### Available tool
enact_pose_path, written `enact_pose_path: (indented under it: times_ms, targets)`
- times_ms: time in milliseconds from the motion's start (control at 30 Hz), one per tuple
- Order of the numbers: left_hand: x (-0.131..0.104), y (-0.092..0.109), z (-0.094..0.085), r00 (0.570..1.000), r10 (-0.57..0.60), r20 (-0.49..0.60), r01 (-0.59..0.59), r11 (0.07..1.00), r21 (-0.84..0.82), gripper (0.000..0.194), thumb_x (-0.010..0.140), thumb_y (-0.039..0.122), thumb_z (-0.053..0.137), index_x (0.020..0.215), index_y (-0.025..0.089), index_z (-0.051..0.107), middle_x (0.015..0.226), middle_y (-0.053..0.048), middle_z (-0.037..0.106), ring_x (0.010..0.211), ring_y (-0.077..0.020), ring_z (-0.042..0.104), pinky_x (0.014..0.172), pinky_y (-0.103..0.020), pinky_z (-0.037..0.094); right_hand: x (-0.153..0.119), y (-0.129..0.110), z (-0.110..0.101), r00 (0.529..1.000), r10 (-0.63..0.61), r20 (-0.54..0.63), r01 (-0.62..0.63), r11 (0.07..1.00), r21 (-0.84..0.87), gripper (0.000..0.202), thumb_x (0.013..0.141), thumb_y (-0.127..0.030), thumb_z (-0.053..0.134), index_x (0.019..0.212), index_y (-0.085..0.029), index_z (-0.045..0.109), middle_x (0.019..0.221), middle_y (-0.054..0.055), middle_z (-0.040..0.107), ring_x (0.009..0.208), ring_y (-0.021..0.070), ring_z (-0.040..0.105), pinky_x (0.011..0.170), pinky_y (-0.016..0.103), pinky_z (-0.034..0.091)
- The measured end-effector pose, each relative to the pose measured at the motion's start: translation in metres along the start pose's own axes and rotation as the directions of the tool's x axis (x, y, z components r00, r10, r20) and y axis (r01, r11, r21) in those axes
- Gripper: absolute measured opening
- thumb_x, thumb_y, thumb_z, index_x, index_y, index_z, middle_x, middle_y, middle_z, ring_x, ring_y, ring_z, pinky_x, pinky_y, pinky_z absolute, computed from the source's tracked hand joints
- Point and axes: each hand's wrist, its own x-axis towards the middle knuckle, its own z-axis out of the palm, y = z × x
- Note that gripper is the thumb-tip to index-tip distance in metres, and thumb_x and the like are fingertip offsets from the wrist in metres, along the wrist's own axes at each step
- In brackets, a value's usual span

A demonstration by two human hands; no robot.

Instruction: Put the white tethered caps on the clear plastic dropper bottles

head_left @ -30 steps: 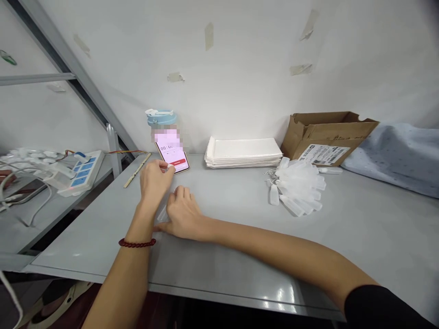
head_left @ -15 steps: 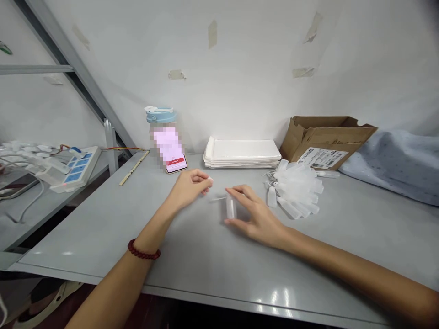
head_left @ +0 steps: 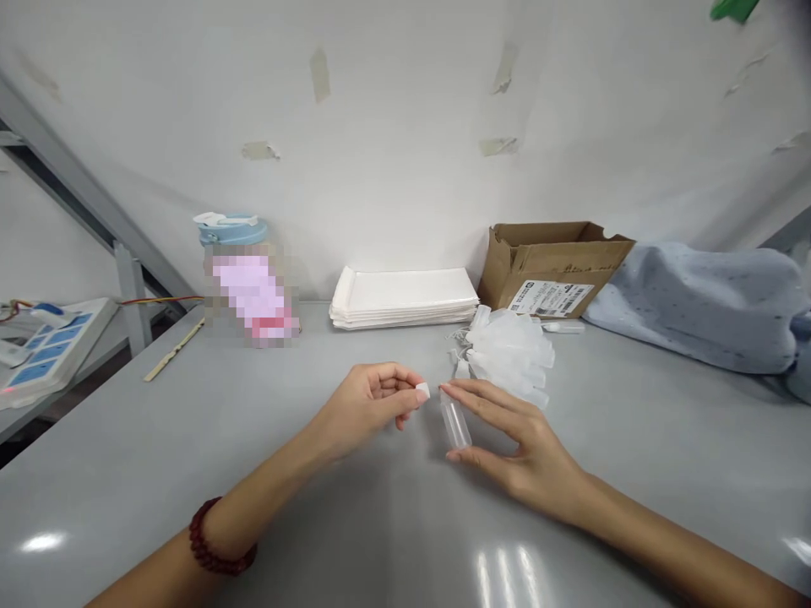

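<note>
Between the thumb and fingertips of my left hand (head_left: 380,401) is a small white square piece (head_left: 422,390); whether it is a sticker or a cap I cannot tell. My right hand (head_left: 519,439) grips a small clear plastic tube (head_left: 454,424) by its two ends, thumb at the near end and fingertips at the far one. The tube is tilted and a short gap separates it from the white piece. Just beyond my right hand lies a fanned pile of frosted translucent plastic sleeves (head_left: 510,350) with thin strings, partly hidden by my fingers.
Behind my hands a stack of white envelopes (head_left: 405,295) lies against the wall. An open cardboard box (head_left: 557,262) and blue cloth (head_left: 703,308) are at the right. On the left are a phone (head_left: 253,295), a blue-lidded bottle (head_left: 231,230), a thin strip (head_left: 174,350) and a power strip (head_left: 57,346).
The view has turned to the right, so the background sits further left. My hands are closer together, with the white piece now near the tube's far end. Both grips persist.
</note>
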Motion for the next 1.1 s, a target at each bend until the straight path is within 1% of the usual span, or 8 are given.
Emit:
enact_pose_path:
  times_ms: [300,433,567,667,733,800,900,1100]
  targets:
    - [0.010,0.011,-0.004,0.995,-0.030,0.095,0.014,0.987,0.162,0.029,0.079,0.044,0.058,0.085,0.018,0.069,0.054,0.004,0.044,0.051,-0.0093,0.039,0.052,-0.024,0.035,0.001,-0.006,-0.004,1.000,0.004,-0.015,-0.002,0.995,0.097,0.055,0.078,-0.015,0.067,0.128,-0.031,0.051,0.117,0.006,0.063,0.106,0.0205,0.060,0.089,0.036,0.053]
    - [0.007,0.010,-0.011,0.988,-0.044,0.150,0.012,0.979,0.206,0.031,0.080,0.046,0.058,0.089,0.018,0.068,0.050,0.006,0.043,0.050,-0.0082,0.038,0.054,-0.024,0.033,0.001,-0.007,-0.004,0.999,-0.016,0.029,0.013,0.995,0.095,0.052,0.080,-0.012,0.063,0.129,-0.027,0.052,0.121,0.008,0.061,0.110,0.0204,0.059,0.092,0.035,0.051]
    - [0.005,0.010,-0.015,0.976,-0.022,0.214,-0.012,0.987,0.157,0.029,0.082,0.042,0.058,0.088,0.016,0.069,0.056,0.004,0.048,0.053,-0.0087,0.043,0.055,-0.023,0.037,0.002,-0.008,-0.008,0.994,0.032,0.102,-0.049,0.983,0.176,0.052,0.081,-0.012,0.061,0.129,-0.031,0.051,0.125,0.004,0.060,0.116,0.0206,0.055,0.098,0.038,0.047]
    - [0.003,0.008,-0.016,0.972,-0.017,0.234,-0.015,0.990,0.138,0.028,0.083,0.040,0.058,0.085,0.014,0.068,0.059,0.002,0.050,0.055,-0.0092,0.045,0.053,-0.023,0.039,0.004,-0.011,-0.012,0.960,0.180,0.214,-0.244,0.914,0.324,0.048,0.081,-0.016,0.062,0.126,-0.029,0.054,0.124,0.003,0.061,0.112,0.0221,0.058,0.093,0.039,0.050]
    - [0.002,0.007,-0.016,0.969,-0.025,0.244,-0.010,0.990,0.143,0.028,0.083,0.040,0.057,0.080,0.014,0.067,0.060,0.002,0.050,0.054,-0.0087,0.045,0.052,-0.022,0.038,0.006,-0.013,-0.014,0.906,0.283,0.314,-0.401,0.807,0.433,0.044,0.084,-0.018,0.059,0.127,-0.026,0.053,0.120,0.004,0.064,0.107,0.0223,0.062,0.090,0.040,0.052]
    - [-0.001,0.006,-0.016,0.965,-0.037,0.258,-0.001,0.989,0.145,0.028,0.084,0.039,0.056,0.076,0.013,0.065,0.060,0.002,0.051,0.054,-0.0080,0.044,0.051,-0.021,0.037,0.006,-0.013,-0.016,0.862,0.323,0.390,-0.495,0.699,0.515,0.042,0.087,-0.020,0.055,0.128,-0.024,0.052,0.114,0.005,0.067,0.107,0.0219,0.062,0.093,0.042,0.049]
    - [-0.006,0.006,-0.015,0.964,-0.044,0.262,0.008,0.990,0.138,0.026,0.084,0.038,0.056,0.080,0.014,0.066,0.061,0.003,0.052,0.052,-0.0066,0.044,0.052,-0.020,0.038,0.006,-0.012,-0.017,0.847,0.329,0.417,-0.526,0.623,0.578,0.038,0.089,-0.022,0.053,0.127,-0.023,0.053,0.110,0.006,0.069,0.108,0.0205,0.061,0.098,0.042,0.045]
    - [-0.009,0.003,-0.009,0.977,-0.004,0.211,-0.015,0.996,0.092,0.022,0.083,0.035,0.059,0.087,0.015,0.067,0.072,0.000,0.061,0.058,-0.0088,0.051,0.056,-0.022,0.043,0.006,-0.006,-0.012,0.849,0.358,0.390,-0.529,0.592,0.608,0.035,0.090,-0.031,0.052,0.122,-0.018,0.056,0.098,0.008,0.072,0.088,0.0184,0.068,0.090,0.042,0.049]
